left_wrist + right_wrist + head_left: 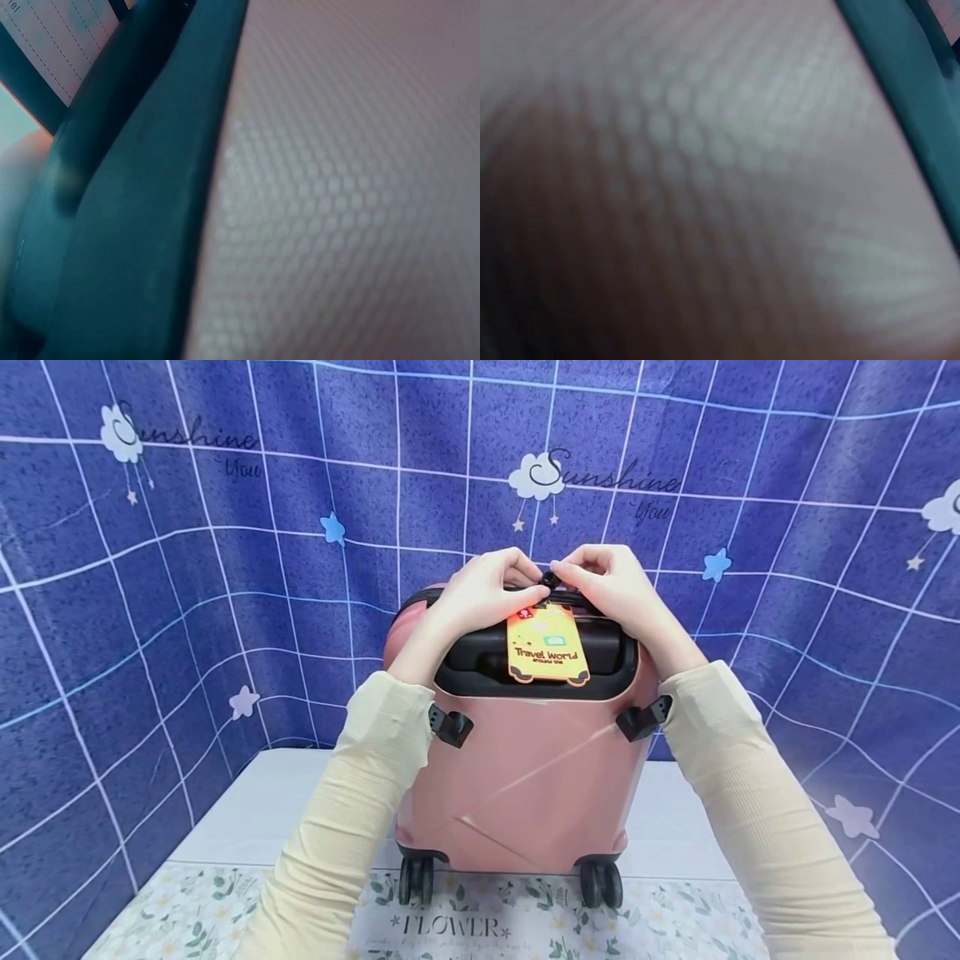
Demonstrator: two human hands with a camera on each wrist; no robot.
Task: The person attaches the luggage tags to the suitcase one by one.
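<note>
A pink hard-shell suitcase (525,777) stands upright, its black top handle area facing the head camera. An orange-yellow luggage tag (547,652) printed "Travel World" hangs from a black strap (551,580) at the handle. My left hand (491,587) pinches the strap just above the tag, thumb and fingers close to its fastening. From the other side my right hand (617,583) pinches the same strap between thumb and fingertips. In the left wrist view the tag's lined side (56,37) shows beside the black handle (135,172). The right wrist view holds mostly blurred, textured shell (705,172).
Black wheels (602,883) carry the suitcase on a white table with a floral cloth (675,918). A blue gridded curtain (300,568) hangs close behind and at both sides. Black wrist mounts (450,727) sit by both sleeves, in front of the shell.
</note>
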